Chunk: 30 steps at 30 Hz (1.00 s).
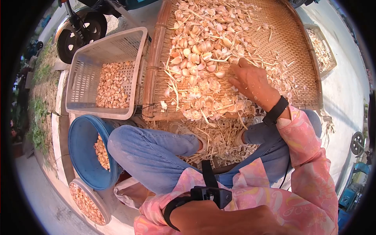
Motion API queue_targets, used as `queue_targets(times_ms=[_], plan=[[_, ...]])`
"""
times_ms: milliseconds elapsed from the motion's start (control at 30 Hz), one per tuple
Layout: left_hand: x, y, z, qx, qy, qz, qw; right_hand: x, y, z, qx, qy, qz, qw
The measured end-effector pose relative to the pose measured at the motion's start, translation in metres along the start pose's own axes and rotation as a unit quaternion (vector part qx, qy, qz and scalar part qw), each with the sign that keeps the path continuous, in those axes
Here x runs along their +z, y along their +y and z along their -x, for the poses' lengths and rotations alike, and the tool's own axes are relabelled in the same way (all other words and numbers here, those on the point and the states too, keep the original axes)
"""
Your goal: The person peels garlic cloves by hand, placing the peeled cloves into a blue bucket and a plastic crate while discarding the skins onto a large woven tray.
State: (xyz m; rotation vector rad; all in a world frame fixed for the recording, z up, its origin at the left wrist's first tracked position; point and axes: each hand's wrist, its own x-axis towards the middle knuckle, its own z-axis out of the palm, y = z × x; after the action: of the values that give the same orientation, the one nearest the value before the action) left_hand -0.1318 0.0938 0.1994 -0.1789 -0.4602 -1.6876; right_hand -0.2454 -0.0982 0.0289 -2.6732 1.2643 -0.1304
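My right hand (pixel 252 83) reaches over the woven mat (pixel 290 35), with a black strap at its wrist. Its fingers are curled together and point left; whatever they hold, if anything, is hidden. Just left of the fingertips lies a pale garlic clove (pixel 220 74), at the edge of a heap of garlic cloves (pixel 201 49). Nearer to me on the mat are broken garlic heads and skins (pixel 207 96). My left hand (pixel 227 220) is close under the camera, in front of my chest, also with a black wrist strap. Its fingers cannot be made out.
Left of the mat stands a plastic crate (pixel 84 84) with garlic cloves. Below it are a blue bucket (pixel 80 152) and a pale bucket (pixel 103 213), both with cloves. Skins and stalks (pixel 219 141) cover the ground between my feet. Another crate (pixel 331 64) stands far right.
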Motion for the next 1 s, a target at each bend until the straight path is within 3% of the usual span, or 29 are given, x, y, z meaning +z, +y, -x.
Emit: queue_targets(times_ms=[100,233,333,367,400,433,467,533,600,667,733,800,900,967,1000], plan=[[0.012,-0.01,0.007,0.026,0.068,0.061,0.995,0.004,-0.005,-0.012,-0.069,0.028,-0.025,0.997],[0.004,-0.007,0.0,-0.052,0.002,0.068,0.996,0.03,0.0,-0.025,-0.145,0.037,-0.024,0.989],[-0.018,0.026,-0.008,-0.069,0.021,-0.057,0.996,0.037,0.002,-0.029,-0.083,0.027,-0.022,0.996],[-0.025,0.04,-0.01,-0.06,0.061,-0.136,0.987,0.036,0.0,-0.027,0.0,-0.017,-0.185,0.983],[-0.033,0.057,-0.013,-0.012,0.128,-0.255,0.958,0.027,-0.004,-0.025,0.087,-0.059,-0.337,0.936],[-0.044,0.076,-0.014,0.032,0.197,-0.37,0.907,0.018,-0.004,-0.024,0.169,-0.093,-0.477,0.858],[-0.058,0.096,-0.015,0.074,0.276,-0.527,0.801,0.012,-0.003,-0.021,0.175,-0.091,-0.556,0.807],[-0.1,0.139,-0.008,0.059,0.357,-0.796,0.485,0.005,-0.001,-0.013,0.18,-0.082,-0.704,0.683],[-0.155,0.177,0.017,0.056,0.246,-0.941,0.225,0.0,-0.001,-0.007,0.184,-0.077,-0.754,0.625],[-0.164,0.159,0.003,0.023,0.291,-0.867,0.404,-0.007,-0.004,-0.002,0.183,-0.085,-0.79,0.579],[-0.166,0.117,-0.024,-0.026,0.231,-0.829,0.508,-0.014,-0.008,0.004,0.133,-0.089,-0.826,0.541],[-0.182,0.079,-0.049,-0.067,0.18,-0.846,0.498,-0.041,-0.022,0.014,0.076,-0.1,-0.857,0.5],[-0.219,0.042,-0.074,-0.08,0.087,-0.928,0.354,-0.088,-0.056,0.037,-0.171,-0.168,-0.895,0.377],[-0.244,0.026,-0.082,-0.11,0.05,-0.955,0.27,-0.111,-0.066,0.048,-0.248,-0.187,-0.885,0.346],[-0.245,0.024,-0.085,-0.12,0.052,-0.956,0.263,-0.12,-0.068,0.052,-0.274,-0.191,-0.881,0.335]])
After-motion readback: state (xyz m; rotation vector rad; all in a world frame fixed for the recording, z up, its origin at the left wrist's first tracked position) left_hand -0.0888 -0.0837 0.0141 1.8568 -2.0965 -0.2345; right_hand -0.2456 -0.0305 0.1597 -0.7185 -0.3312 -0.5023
